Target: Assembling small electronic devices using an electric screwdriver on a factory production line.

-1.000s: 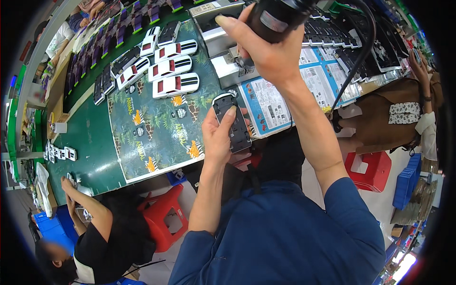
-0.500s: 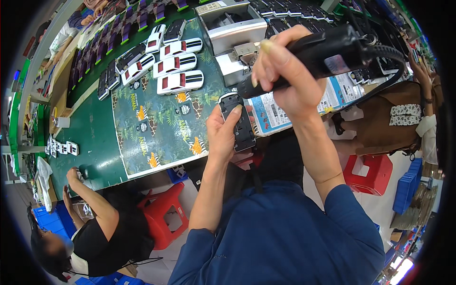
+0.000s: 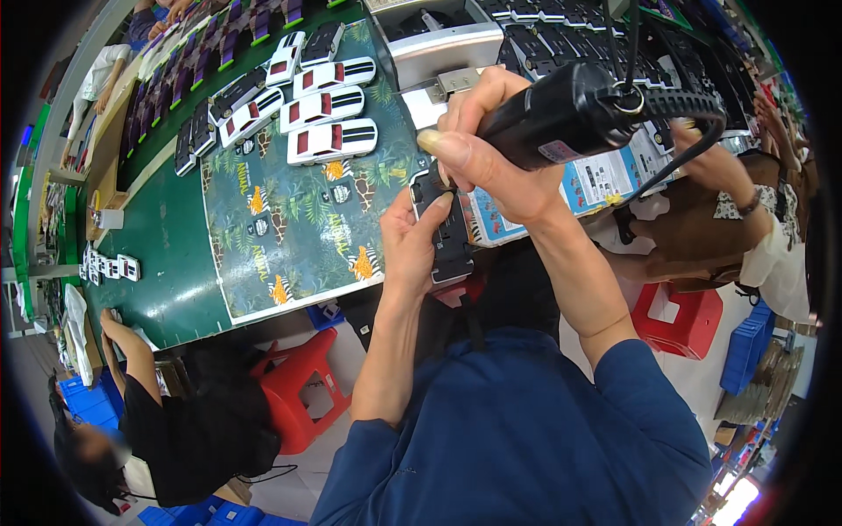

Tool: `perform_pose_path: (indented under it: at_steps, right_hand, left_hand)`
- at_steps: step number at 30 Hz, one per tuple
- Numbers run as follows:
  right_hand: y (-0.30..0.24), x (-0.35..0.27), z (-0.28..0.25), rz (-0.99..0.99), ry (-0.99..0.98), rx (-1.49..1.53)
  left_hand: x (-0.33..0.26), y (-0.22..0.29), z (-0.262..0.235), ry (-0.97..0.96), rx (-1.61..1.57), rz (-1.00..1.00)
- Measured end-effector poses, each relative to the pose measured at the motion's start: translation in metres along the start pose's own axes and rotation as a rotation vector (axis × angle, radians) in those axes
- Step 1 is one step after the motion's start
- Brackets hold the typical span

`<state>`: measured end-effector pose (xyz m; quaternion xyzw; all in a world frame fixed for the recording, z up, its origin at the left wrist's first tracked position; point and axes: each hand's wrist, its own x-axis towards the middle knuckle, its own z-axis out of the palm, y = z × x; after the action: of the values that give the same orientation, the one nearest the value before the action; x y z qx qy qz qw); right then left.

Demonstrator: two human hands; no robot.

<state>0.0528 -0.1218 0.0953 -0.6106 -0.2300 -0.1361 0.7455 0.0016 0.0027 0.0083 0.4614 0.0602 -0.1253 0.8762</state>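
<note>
My left hand [image 3: 407, 244] is closed around a toy car [image 3: 452, 241] at the table's front edge. The car's black underside faces up, and the thumb presses on it. In my right hand [image 3: 513, 171] is a black electric screwdriver [image 3: 561, 114], tilted, its lower end at the far end of the car's underside. The fingers hide the screwdriver's tip. A thick black cable [image 3: 680, 105] runs from its back end. Just left of my hands, several white toy cars [image 3: 331, 142] with black stripes stand on a patterned mat [image 3: 303, 232].
Behind my hands stands an open metal box [image 3: 456, 54]. Rows of black car bases [image 3: 561, 44] lie beyond it. A printed sheet [image 3: 596, 180] is at the right. One co-worker [image 3: 189, 412] sits at the left; another person's hand [image 3: 715, 162] reaches in from the right. Red stools [image 3: 303, 394] stand below.
The screwdriver and my right hand have moved down and slightly left onto the car. The co-worker's arm at the right has reached toward the table; the left co-worker's hands have shifted left.
</note>
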Motion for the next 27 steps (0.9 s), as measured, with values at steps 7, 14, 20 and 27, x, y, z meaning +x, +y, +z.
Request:
perform_pose_path:
  at_steps: [7,14,20,27]
  right_hand:
    - [0.005,0.004,-0.004,-0.124,-0.133,-0.085]
    - [0.001,-0.005,0.002,-0.064,0.058,0.080]
    - [-0.009,-0.006,-0.009,-0.151,-0.114,-0.012]
    - [-0.035,0.038,-0.052,-0.298,0.178,0.176]
  left_hand:
    - [0.000,0.000,-0.002,-0.010,-0.001,-0.015]
    - [-0.002,-0.001,0.001,-0.016,0.017,0.007]
    - [-0.001,-0.007,-0.004,-0.039,0.064,0.067]
    - [0.002,0.003,-0.026,0.049,-0.521,-0.096]
